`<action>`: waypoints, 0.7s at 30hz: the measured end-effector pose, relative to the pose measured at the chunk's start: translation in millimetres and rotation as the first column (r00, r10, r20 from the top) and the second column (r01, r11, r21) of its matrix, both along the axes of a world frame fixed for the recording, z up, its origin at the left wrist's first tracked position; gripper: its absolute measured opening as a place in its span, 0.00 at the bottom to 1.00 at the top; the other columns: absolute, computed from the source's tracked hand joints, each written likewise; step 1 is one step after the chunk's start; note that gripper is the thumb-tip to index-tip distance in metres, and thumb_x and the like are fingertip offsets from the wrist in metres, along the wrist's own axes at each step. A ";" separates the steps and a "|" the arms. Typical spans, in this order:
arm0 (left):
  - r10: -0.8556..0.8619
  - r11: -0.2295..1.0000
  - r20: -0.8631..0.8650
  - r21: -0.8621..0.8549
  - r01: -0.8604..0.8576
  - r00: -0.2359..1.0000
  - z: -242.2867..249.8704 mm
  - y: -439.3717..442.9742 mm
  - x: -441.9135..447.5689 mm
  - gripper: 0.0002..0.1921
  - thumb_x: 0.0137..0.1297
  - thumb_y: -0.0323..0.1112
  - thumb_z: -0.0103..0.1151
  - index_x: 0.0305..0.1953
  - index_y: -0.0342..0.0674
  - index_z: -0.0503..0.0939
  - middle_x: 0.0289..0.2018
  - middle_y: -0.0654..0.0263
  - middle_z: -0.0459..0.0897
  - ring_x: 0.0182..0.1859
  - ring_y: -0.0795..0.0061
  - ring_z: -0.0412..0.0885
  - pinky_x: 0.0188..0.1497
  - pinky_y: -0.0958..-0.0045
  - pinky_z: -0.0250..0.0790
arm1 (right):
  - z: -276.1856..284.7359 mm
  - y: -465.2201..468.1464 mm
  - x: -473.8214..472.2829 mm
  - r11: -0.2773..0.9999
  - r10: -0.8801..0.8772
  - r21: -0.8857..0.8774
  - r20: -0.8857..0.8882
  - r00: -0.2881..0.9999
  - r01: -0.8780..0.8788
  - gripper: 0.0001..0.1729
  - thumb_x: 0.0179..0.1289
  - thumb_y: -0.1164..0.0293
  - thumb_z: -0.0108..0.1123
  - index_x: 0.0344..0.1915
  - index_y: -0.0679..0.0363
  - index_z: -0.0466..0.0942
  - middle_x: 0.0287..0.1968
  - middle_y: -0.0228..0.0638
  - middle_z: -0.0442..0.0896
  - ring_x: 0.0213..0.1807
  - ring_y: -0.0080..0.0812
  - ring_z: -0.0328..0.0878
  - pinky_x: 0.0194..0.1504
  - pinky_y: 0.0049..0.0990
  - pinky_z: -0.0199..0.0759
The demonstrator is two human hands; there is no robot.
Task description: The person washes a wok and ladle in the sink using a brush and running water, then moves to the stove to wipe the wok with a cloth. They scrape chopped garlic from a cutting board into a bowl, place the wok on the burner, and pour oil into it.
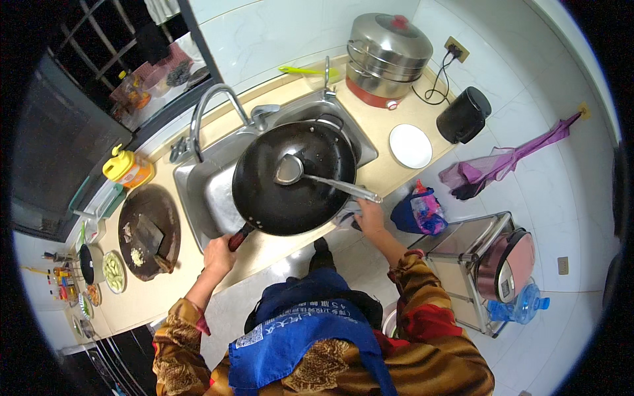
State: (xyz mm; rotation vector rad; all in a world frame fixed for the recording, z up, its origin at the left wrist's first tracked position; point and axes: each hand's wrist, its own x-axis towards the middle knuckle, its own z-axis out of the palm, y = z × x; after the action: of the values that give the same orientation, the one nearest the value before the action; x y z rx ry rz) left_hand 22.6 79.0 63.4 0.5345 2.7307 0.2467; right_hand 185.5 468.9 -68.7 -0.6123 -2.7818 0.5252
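A black wok (277,203) rests over the steel double sink, tilted, with its inside showing. My left hand (219,257) is closed around its dark red wooden handle (239,238). Inside the wok lies a metal ladle (289,170), bowl down in the middle, its handle reaching over the right rim. My right hand (370,218) is at that rim, just below the end of the ladle handle. A greyish cloth-like thing (348,214) shows beside its fingers. What the right fingers grip is hidden.
The curved faucet (218,89) rises behind the sink (213,190). To the left are a round chopping board (171,208) with a cleaver (149,235), and a yellow bottle (128,168). A steel steamer (389,54), white plate (410,146) and black canister (461,116) stand right.
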 end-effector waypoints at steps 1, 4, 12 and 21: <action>-0.027 1.000 -0.017 -0.009 0.027 0.999 -6.6 18.0 -5.5 0.12 0.52 0.30 0.57 0.40 0.46 0.81 0.30 0.48 0.82 0.37 0.49 0.81 0.41 0.53 0.72 | 0.9 13.0 5.9 0.997 -0.071 -0.029 0.059 0.996 0.073 0.30 0.40 0.75 0.69 0.49 0.61 0.72 0.51 0.44 0.72 0.52 0.51 0.67 0.53 0.44 0.66; -0.030 1.000 -0.019 -0.007 0.030 0.999 -23.8 69.0 -21.7 0.11 0.53 0.30 0.56 0.39 0.44 0.81 0.31 0.48 0.82 0.38 0.48 0.82 0.42 0.53 0.73 | 3.3 63.8 6.2 0.985 -0.167 0.029 -0.021 0.986 0.168 0.28 0.41 0.78 0.67 0.46 0.62 0.70 0.47 0.45 0.73 0.50 0.52 0.68 0.52 0.41 0.67; 0.000 1.000 0.018 -0.029 0.001 1.000 -47.5 140.7 -43.4 0.11 0.52 0.29 0.55 0.38 0.43 0.81 0.32 0.48 0.83 0.39 0.49 0.82 0.43 0.55 0.73 | 0.2 128.1 -21.5 0.958 -0.285 0.023 -0.025 0.958 0.286 0.24 0.44 0.80 0.65 0.45 0.63 0.71 0.46 0.47 0.75 0.50 0.53 0.71 0.49 0.42 0.69; 0.079 0.996 0.083 -0.041 -0.076 0.993 -55.3 172.5 -36.4 0.12 0.53 0.29 0.57 0.41 0.43 0.78 0.32 0.49 0.83 0.38 0.49 0.82 0.42 0.54 0.74 | 28.6 145.1 -40.8 0.939 -0.337 0.134 0.156 0.928 0.318 0.21 0.51 0.75 0.63 0.46 0.64 0.71 0.53 0.48 0.71 0.57 0.51 0.66 0.55 0.43 0.66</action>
State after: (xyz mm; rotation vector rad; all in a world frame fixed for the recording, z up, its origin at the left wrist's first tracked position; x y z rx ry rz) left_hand -13.9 251.4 8.2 0.3991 2.6707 0.2317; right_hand 144.7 614.0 -40.1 -1.1225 -2.7575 0.2601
